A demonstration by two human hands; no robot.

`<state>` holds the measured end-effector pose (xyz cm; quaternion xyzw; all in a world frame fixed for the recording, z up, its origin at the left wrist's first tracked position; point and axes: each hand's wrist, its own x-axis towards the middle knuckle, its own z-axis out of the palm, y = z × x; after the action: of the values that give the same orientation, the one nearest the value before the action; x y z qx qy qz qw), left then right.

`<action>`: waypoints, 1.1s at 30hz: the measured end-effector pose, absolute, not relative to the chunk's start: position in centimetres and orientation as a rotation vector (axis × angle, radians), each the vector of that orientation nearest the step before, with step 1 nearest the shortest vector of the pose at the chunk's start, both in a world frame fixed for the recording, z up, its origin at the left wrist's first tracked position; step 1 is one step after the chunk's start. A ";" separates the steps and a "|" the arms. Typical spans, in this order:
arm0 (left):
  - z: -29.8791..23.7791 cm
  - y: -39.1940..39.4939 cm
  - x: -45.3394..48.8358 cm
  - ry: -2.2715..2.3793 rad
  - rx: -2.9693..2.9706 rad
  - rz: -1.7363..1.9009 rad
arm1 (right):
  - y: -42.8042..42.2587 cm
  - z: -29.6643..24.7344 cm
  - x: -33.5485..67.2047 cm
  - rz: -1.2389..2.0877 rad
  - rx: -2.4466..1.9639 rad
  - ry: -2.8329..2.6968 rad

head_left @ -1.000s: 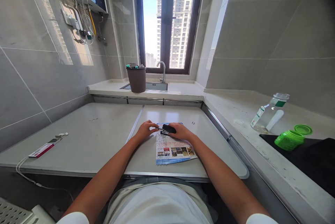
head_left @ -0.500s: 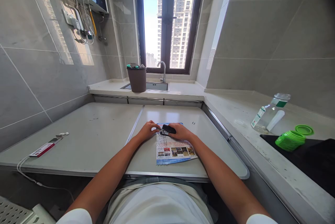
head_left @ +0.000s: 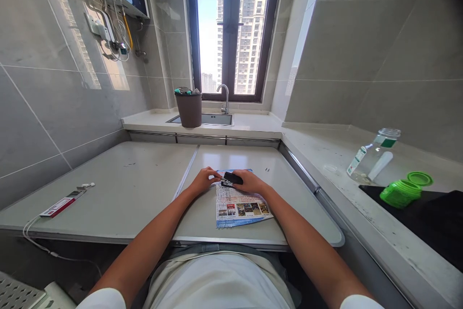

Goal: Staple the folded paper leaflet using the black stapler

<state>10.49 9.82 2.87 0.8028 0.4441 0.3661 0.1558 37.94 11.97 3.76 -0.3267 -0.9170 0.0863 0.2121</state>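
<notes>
A stack of printed leaflets lies on the grey table in front of me. A small black stapler sits at the stack's far edge. My right hand is closed over the stapler from the right. My left hand rests at the stack's far left corner, its fingers curled against the paper and the stapler's metal nose.
A red and white card with a cable lies at the table's left. A brown bin stands by the sink and tap. On the right counter are a clear bottle and a green lidded container.
</notes>
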 end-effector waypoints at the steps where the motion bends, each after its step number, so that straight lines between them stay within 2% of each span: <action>1: 2.9 9.8 10.5 1.276 2.304 1.075 | 12.0 3.8 37.9 0.245 -0.903 -2.546; 9: 3.3 9.6 10.4 1.279 2.228 1.215 | 11.7 4.1 38.0 0.260 -0.897 -2.555; 21: 3.2 9.7 10.3 1.274 2.338 1.030 | 11.5 4.3 37.9 0.270 -0.929 -2.550; 33: 1.6 10.3 10.8 1.260 2.356 1.011 | 11.5 4.2 37.8 0.248 -0.916 -2.553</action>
<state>10.77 10.25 1.62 0.8163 0.4368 0.3504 0.1420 37.84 11.51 4.24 -0.3290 -0.9169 0.0892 0.2075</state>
